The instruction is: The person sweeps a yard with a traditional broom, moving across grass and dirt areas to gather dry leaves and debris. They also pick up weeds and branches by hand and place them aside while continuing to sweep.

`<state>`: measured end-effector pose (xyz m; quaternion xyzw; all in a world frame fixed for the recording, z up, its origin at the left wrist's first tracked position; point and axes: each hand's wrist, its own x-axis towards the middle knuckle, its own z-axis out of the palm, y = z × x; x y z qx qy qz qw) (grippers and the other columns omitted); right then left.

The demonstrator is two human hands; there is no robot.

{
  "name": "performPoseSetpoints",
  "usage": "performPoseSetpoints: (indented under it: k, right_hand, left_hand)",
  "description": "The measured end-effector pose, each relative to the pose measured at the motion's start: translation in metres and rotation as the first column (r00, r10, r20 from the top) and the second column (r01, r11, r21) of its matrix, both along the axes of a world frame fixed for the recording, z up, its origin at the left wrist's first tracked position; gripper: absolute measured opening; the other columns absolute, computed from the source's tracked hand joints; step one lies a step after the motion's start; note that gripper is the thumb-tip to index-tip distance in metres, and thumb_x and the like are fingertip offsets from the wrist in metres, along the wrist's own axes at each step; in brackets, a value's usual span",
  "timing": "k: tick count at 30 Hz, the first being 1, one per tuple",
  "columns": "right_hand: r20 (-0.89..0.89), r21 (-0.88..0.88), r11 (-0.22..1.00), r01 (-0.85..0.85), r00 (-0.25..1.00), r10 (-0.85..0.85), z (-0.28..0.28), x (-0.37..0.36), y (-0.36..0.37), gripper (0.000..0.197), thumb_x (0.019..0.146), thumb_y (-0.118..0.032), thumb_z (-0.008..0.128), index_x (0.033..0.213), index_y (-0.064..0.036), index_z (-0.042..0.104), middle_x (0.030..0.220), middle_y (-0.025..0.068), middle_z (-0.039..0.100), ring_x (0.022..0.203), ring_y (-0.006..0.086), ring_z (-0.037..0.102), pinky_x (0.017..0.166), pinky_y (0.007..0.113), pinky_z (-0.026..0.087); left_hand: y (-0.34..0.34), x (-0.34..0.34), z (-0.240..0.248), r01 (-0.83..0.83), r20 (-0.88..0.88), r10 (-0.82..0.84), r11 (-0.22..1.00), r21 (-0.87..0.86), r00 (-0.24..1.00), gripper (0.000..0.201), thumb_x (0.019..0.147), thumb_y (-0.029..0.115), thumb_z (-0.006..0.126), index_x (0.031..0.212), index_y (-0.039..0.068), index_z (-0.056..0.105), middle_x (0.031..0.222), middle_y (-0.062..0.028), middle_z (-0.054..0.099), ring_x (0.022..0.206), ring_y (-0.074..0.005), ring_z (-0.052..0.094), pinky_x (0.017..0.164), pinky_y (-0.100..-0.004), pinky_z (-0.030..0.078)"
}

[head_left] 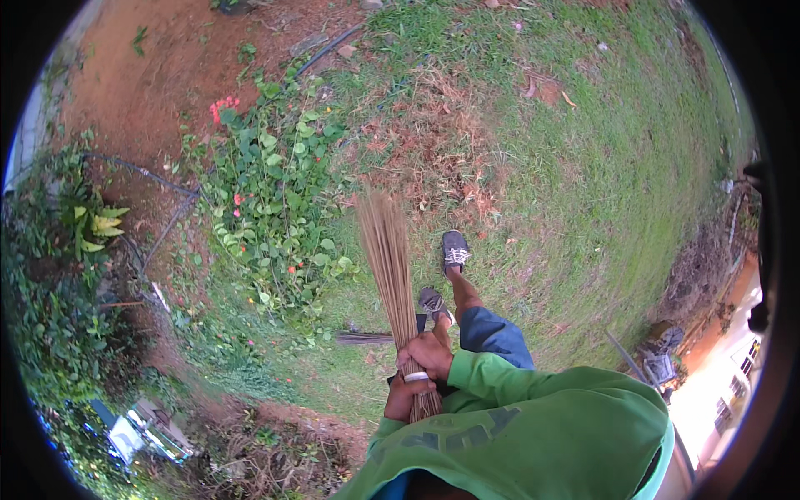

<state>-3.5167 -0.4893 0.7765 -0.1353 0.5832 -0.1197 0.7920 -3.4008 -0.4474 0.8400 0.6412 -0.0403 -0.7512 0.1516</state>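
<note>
A stick broom, a long bundle of thin tan sticks, slants up and away from my body, its spread tips over the grass. A white band binds it near the lower end. My right hand is closed round the bundle just above the band. Below it, my left hand grips the bound end, and the stick butts show beside it. Beyond the broom's tips lies a patch of dry brown grass clippings. I cannot tell whether the tips touch the ground.
My shoes stand on the grass right of the broom. Leafy plants with red flowers grow at the left. A dark bundle of thin strands lies near my feet. A dark hose crosses bare soil; a building stands at the right.
</note>
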Motion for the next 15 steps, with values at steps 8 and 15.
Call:
performPoseSetpoints:
  k: [8,15]
  right_hand:
    - [-0.174,-0.447,0.892,-0.068,0.985,-0.012,-0.131,-0.055,-0.109,0.015,0.063,-0.013,0.069,0.077,-0.0086,0.074,0.081,0.0106,0.070,0.081,0.0237,0.067,0.079,0.035,0.052]
    - [-0.097,-0.474,0.878,0.067,0.987,-0.128,-0.079,-0.030,-0.028,0.016,0.065,-0.007,0.068,0.080,-0.0100,0.073,0.083,0.0105,0.070,0.075,0.0270,0.066,0.074,0.036,0.052]
  left_hand:
    - [-0.144,-0.043,-0.127,0.327,-0.101,-0.341,0.935,-0.138,0.935,0.026,0.067,0.009,0.067,0.091,0.000,0.062,0.079,-0.0072,0.063,0.067,-0.0190,0.063,0.061,-0.0310,0.050]
    - [-0.103,-0.030,-0.038,0.453,-0.137,-0.482,0.870,-0.193,0.866,0.043,0.067,0.006,0.066,0.108,-0.002,0.058,0.088,-0.0067,0.063,0.077,-0.0179,0.063,0.068,-0.0318,0.052]
